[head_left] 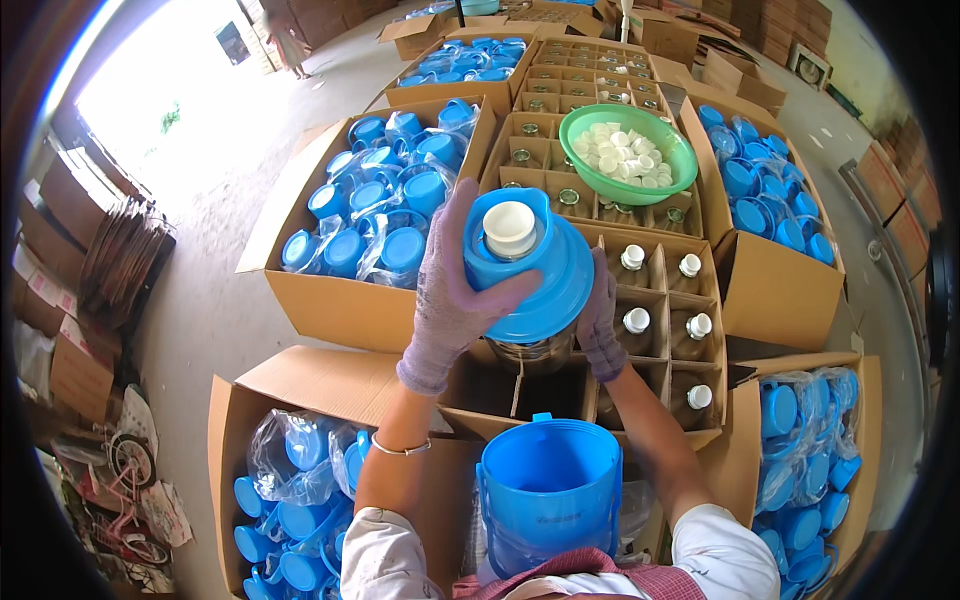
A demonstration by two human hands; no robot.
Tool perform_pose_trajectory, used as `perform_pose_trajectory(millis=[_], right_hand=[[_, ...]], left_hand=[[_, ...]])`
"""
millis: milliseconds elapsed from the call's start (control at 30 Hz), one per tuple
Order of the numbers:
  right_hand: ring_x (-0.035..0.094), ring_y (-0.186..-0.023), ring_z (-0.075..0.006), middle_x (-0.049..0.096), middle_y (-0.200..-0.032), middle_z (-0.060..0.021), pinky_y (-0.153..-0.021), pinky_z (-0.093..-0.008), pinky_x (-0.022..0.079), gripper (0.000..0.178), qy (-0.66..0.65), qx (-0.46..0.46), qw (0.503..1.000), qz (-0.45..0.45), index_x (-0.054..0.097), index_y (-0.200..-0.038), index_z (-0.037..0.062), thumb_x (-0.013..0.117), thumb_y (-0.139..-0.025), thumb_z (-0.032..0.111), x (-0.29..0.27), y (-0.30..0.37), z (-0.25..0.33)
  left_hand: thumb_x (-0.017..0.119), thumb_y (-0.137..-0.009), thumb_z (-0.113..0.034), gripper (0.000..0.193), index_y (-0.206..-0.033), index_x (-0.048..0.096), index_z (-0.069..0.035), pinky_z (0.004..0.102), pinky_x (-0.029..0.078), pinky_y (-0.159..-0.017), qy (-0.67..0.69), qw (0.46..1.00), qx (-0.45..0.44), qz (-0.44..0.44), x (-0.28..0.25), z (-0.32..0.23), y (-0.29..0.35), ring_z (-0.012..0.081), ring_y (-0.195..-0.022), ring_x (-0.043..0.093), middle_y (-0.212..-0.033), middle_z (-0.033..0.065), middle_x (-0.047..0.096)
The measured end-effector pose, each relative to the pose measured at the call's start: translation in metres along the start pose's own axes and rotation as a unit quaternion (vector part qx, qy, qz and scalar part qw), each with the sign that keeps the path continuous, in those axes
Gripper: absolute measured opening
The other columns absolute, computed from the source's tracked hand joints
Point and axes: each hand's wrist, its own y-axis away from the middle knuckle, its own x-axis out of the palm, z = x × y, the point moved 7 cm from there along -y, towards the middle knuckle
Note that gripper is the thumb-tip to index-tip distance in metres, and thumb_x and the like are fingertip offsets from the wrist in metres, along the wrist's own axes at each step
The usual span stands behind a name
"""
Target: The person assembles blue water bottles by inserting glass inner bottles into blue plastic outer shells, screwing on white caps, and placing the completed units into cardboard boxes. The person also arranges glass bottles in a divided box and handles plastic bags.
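In front of me stands a blue plastic flask top with a wide flange. A white cap sits in its round opening. My gloved left hand is closed round the upper part, thumb across the front and fingers up its left side. Beneath the flange shows the glass body of a bottle. Against its right side is my gloved right hand, curled round it, fingertips partly hidden by the flange. Nearer my body, a blue plastic bucket-like shell stands upright and uncovered.
Under my hands, a divided carton holds glass bottles with white caps. A green bowl of white caps rests on the bottles behind. Cartons of blue plastic lidded pieces stand left, right, near left and near right.
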Motion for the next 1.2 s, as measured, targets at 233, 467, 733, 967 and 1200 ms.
perform_pose_trajectory(millis=[233,467,733,967,1200], right_hand=[[0.055,-0.11,-0.0176,0.062,-0.117,-0.0097,-0.102,-0.0314,0.041,0.045,0.027,-0.056,0.998,0.022,0.058,-0.122,0.0004,0.032,-0.107,0.033,0.011,0.002,0.011],[0.047,-0.125,-0.0212,0.049,-0.137,-0.0124,-0.109,-0.0349,0.035,0.048,0.001,-0.089,0.982,0.164,0.044,-0.14,0.0023,0.035,-0.104,0.033,0.039,0.017,0.043],[0.047,-0.123,-0.02,0.048,-0.135,-0.0103,-0.108,-0.0342,0.036,0.048,0.036,-0.149,0.966,0.206,0.043,-0.14,0.0031,0.036,-0.105,0.035,0.06,0.021,0.063],[0.052,-0.123,-0.026,0.051,-0.134,-0.0178,-0.105,-0.0348,0.042,0.052,0.26,-0.274,0.902,0.211,0.035,-0.143,-0.0004,0.054,-0.096,0.01,0.109,0.004,0.157],[0.052,-0.124,-0.0275,0.05,-0.135,-0.0211,-0.105,-0.0349,0.042,0.057,0.424,-0.42,0.763,0.25,0.032,-0.146,-0.0008,0.054,-0.094,0.004,0.11,0.05,0.199]], left_hand=[[0.084,-0.069,-0.031,0.095,-0.145,0.034,-0.003,0.0457,0.046,-0.099,-0.173,0.981,-0.04,-0.074,0.01,-0.006,0.006,0.0329,-0.119,0.055,-0.129,0.0203,0.053],[0.078,-0.074,-0.035,0.098,-0.151,0.025,-0.004,0.0443,0.043,-0.104,0.013,0.998,-0.042,-0.051,0.007,0.01,0.029,0.0315,-0.124,0.052,-0.137,0.0199,0.049],[0.039,-0.103,-0.036,0.06,-0.15,0.026,0.0,0.0406,0.028,-0.114,0.187,0.962,-0.1,-0.171,0.014,0.066,0.087,0.0294,-0.134,0.04,-0.146,0.0176,0.04],[0.042,-0.103,-0.03,0.055,-0.146,0.027,0.001,0.0387,0.046,-0.1,0.192,0.975,-0.085,-0.065,-0.032,-0.013,-0.008,0.0249,-0.117,0.054,-0.129,0.0186,0.052],[0.042,-0.098,-0.054,0.061,-0.136,0.046,-0.006,0.0424,0.051,-0.097,0.369,0.86,-0.35,-0.045,-0.028,-0.003,0.003,0.0262,-0.11,0.064,-0.125,0.0147,0.062]])
